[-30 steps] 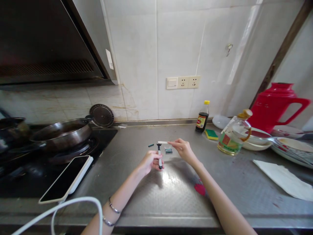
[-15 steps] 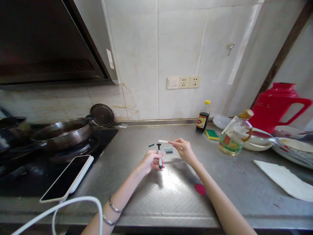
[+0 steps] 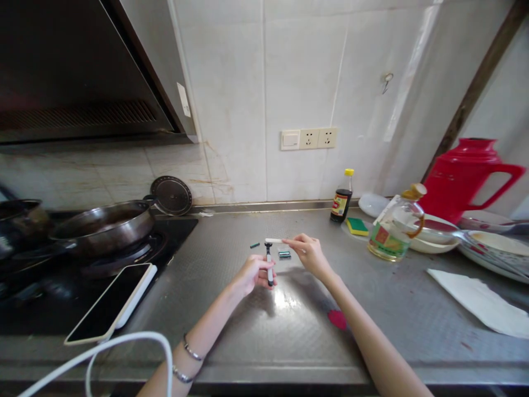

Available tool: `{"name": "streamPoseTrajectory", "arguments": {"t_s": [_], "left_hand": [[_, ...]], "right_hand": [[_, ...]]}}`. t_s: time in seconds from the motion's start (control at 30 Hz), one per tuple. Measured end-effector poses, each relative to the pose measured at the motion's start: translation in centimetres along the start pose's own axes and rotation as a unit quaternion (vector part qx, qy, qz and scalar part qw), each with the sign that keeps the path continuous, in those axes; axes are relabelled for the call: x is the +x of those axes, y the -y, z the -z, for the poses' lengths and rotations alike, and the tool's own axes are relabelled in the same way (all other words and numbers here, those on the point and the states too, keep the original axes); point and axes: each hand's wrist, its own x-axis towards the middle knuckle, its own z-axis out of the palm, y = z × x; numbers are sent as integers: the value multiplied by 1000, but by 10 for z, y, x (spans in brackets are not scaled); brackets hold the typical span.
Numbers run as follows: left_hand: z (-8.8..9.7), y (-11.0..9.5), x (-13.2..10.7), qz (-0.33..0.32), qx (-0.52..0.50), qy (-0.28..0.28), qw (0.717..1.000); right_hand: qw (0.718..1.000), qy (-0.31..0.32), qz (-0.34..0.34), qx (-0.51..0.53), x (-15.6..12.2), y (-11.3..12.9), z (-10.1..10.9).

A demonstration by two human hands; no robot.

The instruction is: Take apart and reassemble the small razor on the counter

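Left hand: the left hand (image 3: 252,274) is closed around a slim white stick-shaped device with a black head (image 3: 269,263), held upright just above the worktop
Right hand: the right hand (image 3: 311,255) pinches one end of a thin white flat strip (image 3: 273,241), level, just beyond the device's head
Between hands: small dark green cylinders (image 3: 284,254) lie on the counter under the right fingertips
Surface: dimpled stainless-steel counter (image 3: 297,325); a white-edged smartphone (image 3: 109,300) lies at the left by a dark frying pan (image 3: 103,223)
Room: white tiled wall with a socket strip (image 3: 309,139); a red plastic jug (image 3: 467,176) stands far right
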Motion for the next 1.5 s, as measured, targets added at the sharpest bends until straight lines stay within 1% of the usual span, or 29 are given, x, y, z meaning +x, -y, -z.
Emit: {"name": "streamPoseTrajectory", "arguments": {"t_s": [0.1, 0.2, 0.3, 0.4, 0.47, 0.5, 0.53, 0.6, 0.63, 0.77, 0.83, 0.87, 0.93, 1.03, 1.17, 1.37, 1.5], "left_hand": [[-2, -1, -1, 3, 3, -4, 1000], [-3, -2, -2, 4, 8, 0, 1000], [-2, -2, -2, 2, 16, -1, 1000], [-1, -1, -1, -5, 36, -4, 999], [-1, 0, -1, -21, 56, -9, 998], [-1, 0, 0, -30, 67, -13, 997], [-1, 0, 0, -40, 79, -19, 996], [-1, 0, 0, -66, 105, -35, 992], [-1, 0, 0, -79, 118, -42, 989], [0, 1, 3, -124, 145, -60, 980], [0, 3, 4, -139, 143, -59, 978], [1, 4, 5, -147, 142, -55, 977], [1, 5, 6, -160, 139, -48, 976], [1, 5, 6, -170, 131, -48, 975], [1, 4, 5, -175, 110, -50, 977], [1, 4, 4, -174, 117, -32, 977], [2, 2, 4, -173, 120, -49, 976]], "right_hand": [[1000, -7, -6, 4, 0, 1, 0], [1000, 10, 2, 14, 0, 1, 0], [1000, 5, -13, 18, 0, 2, 2], [996, -16, -37, 77, 1, 4, 5], [985, -25, -79, 154, 3, 10, 6], [972, -27, -118, 201, 3, 15, 6], [954, -27, -167, 249, 3, 21, 6], [902, -21, -261, 344, 1, 36, 7], [874, -19, -292, 387, -1, 44, 8], [785, -1, -327, 527, -12, 78, 16], [756, 15, -335, 562, -17, 90, 19], [748, 21, -338, 571, -19, 94, 20], [743, 26, -340, 576, -22, 99, 18], [745, 20, -342, 572, -29, 102, 9], [734, 19, -347, 584, -37, 108, 1], [722, -8, -351, 596, -30, 116, 5], [709, -4, -368, 602, -32, 119, 4]]}}
